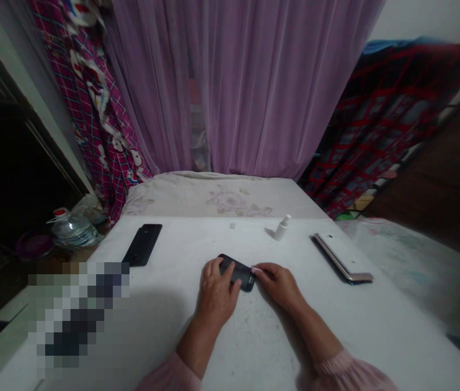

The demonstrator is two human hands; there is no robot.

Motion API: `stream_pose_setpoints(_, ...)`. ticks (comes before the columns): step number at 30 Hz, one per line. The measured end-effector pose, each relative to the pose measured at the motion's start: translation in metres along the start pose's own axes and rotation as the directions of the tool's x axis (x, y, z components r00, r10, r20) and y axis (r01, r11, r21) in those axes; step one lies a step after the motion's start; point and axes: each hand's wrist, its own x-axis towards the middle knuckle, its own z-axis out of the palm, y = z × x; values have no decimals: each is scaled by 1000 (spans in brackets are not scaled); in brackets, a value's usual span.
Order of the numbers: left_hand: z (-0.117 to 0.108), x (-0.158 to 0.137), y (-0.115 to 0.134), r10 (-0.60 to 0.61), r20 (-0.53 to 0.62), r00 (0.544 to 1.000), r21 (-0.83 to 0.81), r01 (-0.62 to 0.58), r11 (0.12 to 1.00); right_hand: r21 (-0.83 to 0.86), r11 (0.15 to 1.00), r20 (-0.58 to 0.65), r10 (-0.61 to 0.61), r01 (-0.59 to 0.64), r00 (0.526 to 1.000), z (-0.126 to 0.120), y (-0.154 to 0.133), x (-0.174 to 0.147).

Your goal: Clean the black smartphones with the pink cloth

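Well inside tabletop edges [197, 221], phone [243, 273] under left hand [217, 287]

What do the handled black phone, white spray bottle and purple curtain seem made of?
Black phone: glass or glossy plastic, judging by its smooth dark face.
White spray bottle: likely plastic, matte, given its opaque, evenly white body.
Purple curtain: apparently soft, thin fabric, hanging in vertical folds.

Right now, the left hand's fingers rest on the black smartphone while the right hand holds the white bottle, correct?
No, the head view shows the right hand at the right end of the black smartphone; the white bottle stands apart. The left hand is as stated.
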Motion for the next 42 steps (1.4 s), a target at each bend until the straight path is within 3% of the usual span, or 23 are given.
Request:
stream_pose_setpoints(12, 1, 1, -1, -24, 66, 997, -36, 27, 999, 115, 993, 29, -37, 33, 999, 12, -8, 16)
stream_pose_setpoints(23, 6, 0, -5, 5, 48, 999, -36, -3, 999, -7, 990, -150, 136, -138, 979, 9, -10, -16)
stream_pose_setpoints(32, 4, 1, -6, 4, 79, 997, -63, 1, 998, 1, 994, -90, 110, -110, 990, 22, -20, 12)
stream_pose_setpoints(42, 5, 1, -8, 19, 49, 999, -105, -14, 994, 90, 991, -42, 99, -95, 994, 7, -3, -2)
